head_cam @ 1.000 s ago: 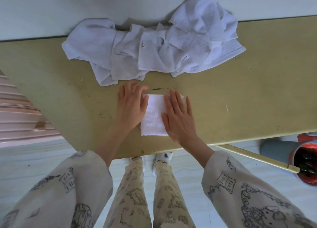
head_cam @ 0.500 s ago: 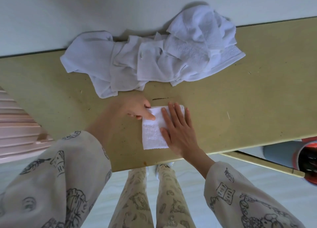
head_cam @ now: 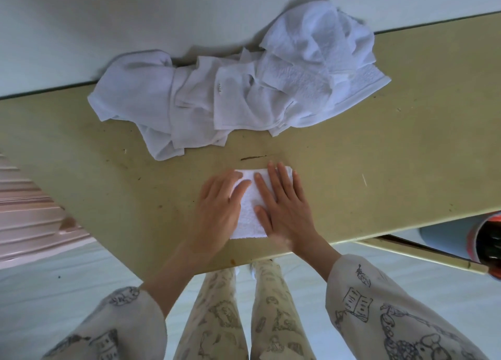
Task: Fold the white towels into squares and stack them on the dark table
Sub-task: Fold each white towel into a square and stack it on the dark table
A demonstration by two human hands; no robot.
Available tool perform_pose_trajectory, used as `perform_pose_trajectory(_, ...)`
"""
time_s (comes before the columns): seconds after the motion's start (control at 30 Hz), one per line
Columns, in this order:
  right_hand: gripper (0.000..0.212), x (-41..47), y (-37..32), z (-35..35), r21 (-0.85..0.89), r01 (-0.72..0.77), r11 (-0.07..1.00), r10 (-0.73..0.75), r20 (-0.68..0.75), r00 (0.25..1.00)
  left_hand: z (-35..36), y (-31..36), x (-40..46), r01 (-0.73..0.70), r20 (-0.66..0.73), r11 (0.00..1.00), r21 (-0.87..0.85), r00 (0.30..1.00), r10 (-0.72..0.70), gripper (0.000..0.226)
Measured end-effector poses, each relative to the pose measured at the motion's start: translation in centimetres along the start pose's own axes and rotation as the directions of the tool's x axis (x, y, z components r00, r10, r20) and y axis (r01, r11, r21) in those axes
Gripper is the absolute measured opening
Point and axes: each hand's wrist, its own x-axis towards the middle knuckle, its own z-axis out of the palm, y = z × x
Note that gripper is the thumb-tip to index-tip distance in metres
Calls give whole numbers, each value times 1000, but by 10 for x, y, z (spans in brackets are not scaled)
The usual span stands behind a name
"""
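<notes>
A small folded white towel lies flat near the front edge of the olive-yellow table. My left hand presses on its left side with straight fingers. My right hand lies flat on its right side, fingers spread and pointing away from me. Between the two hands a strip of the towel shows. A heap of several crumpled white towels sits at the table's far edge against the wall.
A pale wall runs behind the table. Pink slatted furniture stands to the left, below table level. At the right edge, under the table, are a red-rimmed container and a grey cylinder. My legs stand at the table's front edge.
My left hand, which pinched the towel's top left corner half a second ago, now lies flat on the towel's left side. My right hand stayed pressed on the right side.
</notes>
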Motion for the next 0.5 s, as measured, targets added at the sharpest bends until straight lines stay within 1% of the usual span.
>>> perform_pose_trajectory(0.03,55,0,0,0,5,2,1000,-2,1,1000,6,1,-8,-20,46,1000,-15,999,20,36)
perform_pose_trajectory(0.07,55,0,0,-1,5,3,1000,-3,4,1000,9,0,-14,-5,111,1000,-13,994,6,42)
perform_pose_trajectory(0.13,55,0,1,-2,-7,8,1000,-8,11,1000,14,-7,-19,21,236,1000,18,971,-24,60)
perform_pose_trajectory(0.2,55,0,1,-2,-19,13,1000,-13,11,1000,16,-13,-20,-20,299,998,60,954,1,72)
perform_pose_trajectory(0.3,58,1,-1,-3,-9,-18,1000,18,36,999,17,-17,-20,-51,329,995,89,944,19,81)
perform_pose_trajectory(0.5,59,2,-6,-13,-50,-65,997,72,172,982,13,-14,-19,-36,369,996,87,929,2,78)
